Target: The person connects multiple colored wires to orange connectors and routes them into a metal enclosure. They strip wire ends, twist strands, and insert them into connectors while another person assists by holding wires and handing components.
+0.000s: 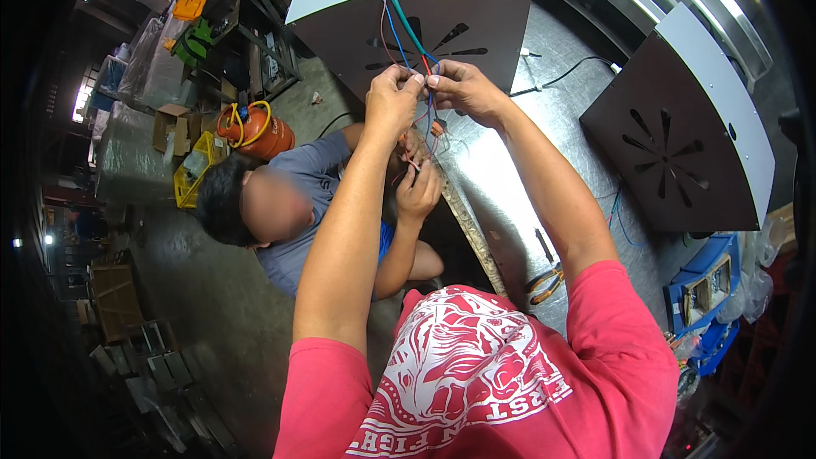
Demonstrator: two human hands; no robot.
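Both my hands are raised in front of the dark side of a metal housing (340,47) with a white top and petal-shaped vent slots. A green cable sleeve (405,19) and thin wires come out of a hole near its upper edge. My left hand (395,100) pinches the thin blue and red wires (393,34). Close beside it, my right hand (469,92) pinches the wires at the sleeve's lower end, where a red piece (427,65) shows. Below, a co-worker's hands (418,183) hold the hanging wires near a small orange connector (438,128).
The co-worker (297,204) crouches at my left, against the metal table (484,178). A second housing (671,136) stands at the right. Pliers (545,284) lie near me on the table; a blue case (704,293) sits lower right. An orange gas cylinder (265,138) stands on the floor.
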